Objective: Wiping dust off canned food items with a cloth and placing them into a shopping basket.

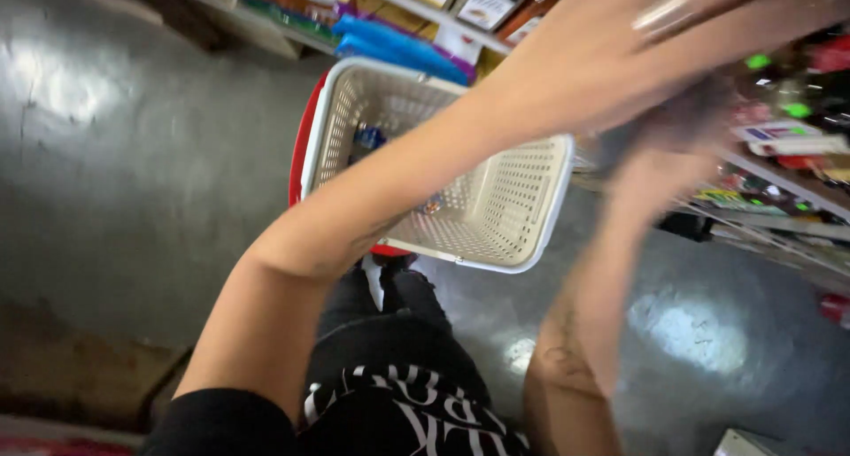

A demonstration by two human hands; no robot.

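Observation:
Both my arms reach up and to the right, toward a shelf of goods (788, 146). My left hand (620, 49) wears a ring and stretches across the top of the view, its fingers blurred by motion. Just below it is my right hand (664, 168), also blurred, next to a dark smeared shape (695, 111) that I cannot identify. Whether either hand holds anything is unclear. Under my left forearm a white perforated plastic basket (505, 217) sits on a red base (299, 146) on the floor, with a few small packets (367, 139) inside.
Shelves of coloured packages (398, 31) line the back and the right side. The floor (133, 173) is grey, shiny concrete. My dark trousers and one shoe (376, 279) show beneath the basket. A brown mat (80, 376) lies at lower left.

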